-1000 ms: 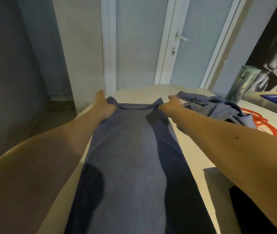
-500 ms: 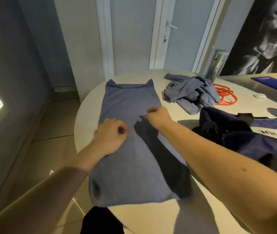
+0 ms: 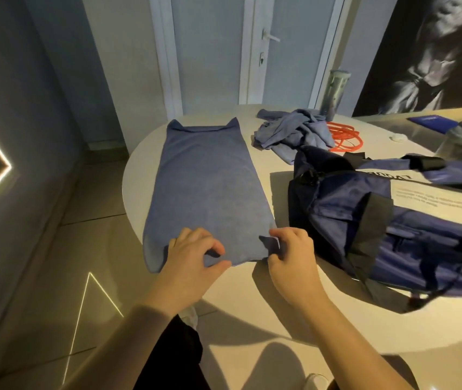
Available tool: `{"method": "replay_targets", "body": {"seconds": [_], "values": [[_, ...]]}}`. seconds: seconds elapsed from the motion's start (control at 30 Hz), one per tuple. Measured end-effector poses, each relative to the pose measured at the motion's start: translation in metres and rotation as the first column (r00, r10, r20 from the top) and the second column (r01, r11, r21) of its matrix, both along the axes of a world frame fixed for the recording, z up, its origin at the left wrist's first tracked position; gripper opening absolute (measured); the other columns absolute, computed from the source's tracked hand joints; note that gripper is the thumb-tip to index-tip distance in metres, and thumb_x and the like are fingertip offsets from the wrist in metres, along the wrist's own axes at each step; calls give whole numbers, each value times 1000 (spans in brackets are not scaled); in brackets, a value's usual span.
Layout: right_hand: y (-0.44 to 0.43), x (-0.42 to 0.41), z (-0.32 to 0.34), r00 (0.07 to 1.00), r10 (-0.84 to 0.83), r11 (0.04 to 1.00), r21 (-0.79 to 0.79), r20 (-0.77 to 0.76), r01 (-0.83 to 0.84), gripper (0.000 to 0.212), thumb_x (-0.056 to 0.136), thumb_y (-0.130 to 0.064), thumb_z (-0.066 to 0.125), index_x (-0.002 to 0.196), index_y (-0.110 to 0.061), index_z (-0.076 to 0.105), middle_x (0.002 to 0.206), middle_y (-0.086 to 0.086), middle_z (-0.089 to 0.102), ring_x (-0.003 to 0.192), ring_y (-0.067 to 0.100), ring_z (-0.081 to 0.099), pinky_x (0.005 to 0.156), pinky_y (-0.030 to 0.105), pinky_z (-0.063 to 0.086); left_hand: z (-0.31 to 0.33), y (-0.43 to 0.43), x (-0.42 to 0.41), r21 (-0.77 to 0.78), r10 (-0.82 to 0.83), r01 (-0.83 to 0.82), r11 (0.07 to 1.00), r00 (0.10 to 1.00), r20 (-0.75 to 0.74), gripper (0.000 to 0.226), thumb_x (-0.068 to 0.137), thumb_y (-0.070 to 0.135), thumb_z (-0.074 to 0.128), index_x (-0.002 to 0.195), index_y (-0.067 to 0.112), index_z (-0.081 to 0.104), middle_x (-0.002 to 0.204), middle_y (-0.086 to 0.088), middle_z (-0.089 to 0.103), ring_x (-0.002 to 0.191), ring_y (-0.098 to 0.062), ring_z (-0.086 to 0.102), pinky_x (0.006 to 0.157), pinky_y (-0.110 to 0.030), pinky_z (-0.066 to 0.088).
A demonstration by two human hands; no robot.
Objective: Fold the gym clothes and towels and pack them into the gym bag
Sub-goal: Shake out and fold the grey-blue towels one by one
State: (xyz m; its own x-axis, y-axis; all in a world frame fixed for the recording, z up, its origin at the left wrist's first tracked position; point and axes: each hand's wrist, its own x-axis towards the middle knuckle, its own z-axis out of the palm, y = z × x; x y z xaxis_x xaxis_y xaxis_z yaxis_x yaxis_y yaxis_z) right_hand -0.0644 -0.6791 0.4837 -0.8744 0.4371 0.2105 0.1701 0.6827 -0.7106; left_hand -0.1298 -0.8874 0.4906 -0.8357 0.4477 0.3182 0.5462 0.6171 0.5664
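blue top [image 3: 207, 187]: lengthwise, straps far | left hand [image 3: 193, 257], right hand [image 3: 291, 254]: pinch near hem

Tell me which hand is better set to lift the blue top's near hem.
Probably right: the right hand pinches a near corner of the blue top, while the left hand holds the hem inboard of its corner.

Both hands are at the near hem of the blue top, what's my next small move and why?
Probably lift that hem and fold it away toward the straps: the blue top lies flat and long, and the left hand and right hand pinch its near edge.
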Motion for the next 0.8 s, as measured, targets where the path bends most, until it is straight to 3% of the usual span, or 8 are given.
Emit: {"method": "replay_targets", "body": {"seconds": [0.1, 0.2, 0.4, 0.6, 0.8], "values": [[2, 2, -7, 1000, 0, 1000, -21, 3, 0, 45, 84, 5, 59, 121, -18, 68, 123, 2, 52, 117, 23, 46, 95, 26, 37, 0, 13, 7, -59, -14, 14, 998, 1000, 8, 14, 87, 42, 75, 95, 34, 67, 99, 21, 55, 103, -9, 46, 94, -31, 35], [4, 1, -12, 998, -26, 1000, -14, -57, 26, 27, 92, -6, 63, 115, -18, 73, 117, 2, 56, 112, 20, 50, 94, 28, 42, -3, 22, 8, -152, 8, -5, 988, 1000, 14, 21, 90, 49, 71, 104, 34, 68, 105, 19, 54, 107, -8, 43, 94, -27, 30], [1, 8, -13, 985, -25, 998, -55, -168, 16, 21, 100, -21, 59, 116, -21, 74, 125, -5, 54, 118, 14, 46, 100, 31, 43, -8, 30, 10, -148, 72, -76, 986, 997, -35, 19, 91, 50, 68, 101, 34, 68, 104, 17, 56, 103, -9, 44, 93, -29, 36], [4, 11, -10, 980, -15, 991, -134, -200, -12, 25, 104, -19, 52, 118, -18, 73, 130, -3, 56, 124, 15, 46, 102, 23, 33, -10, 17, 7, -107, 107, -121, 987, 986, -127, 4, 91, 31, 73, 94, 29, 72, 93, 17, 59, 94, -13, 51, 85, -35, 41], [5, 11, -11, 981, -14, 988, -153, -193, -16, 26, 105, -17, 49, 118, -20, 71, 128, -5, 57, 122, 14, 47, 97, 12, 32, -5, -37, -3, -100, 202, -226, 969, 958, -205, 21, 84, 5, 75, 95, 22, 75, 97, 11, 66, 94, -12, 54, 86, -35, 45]]}}
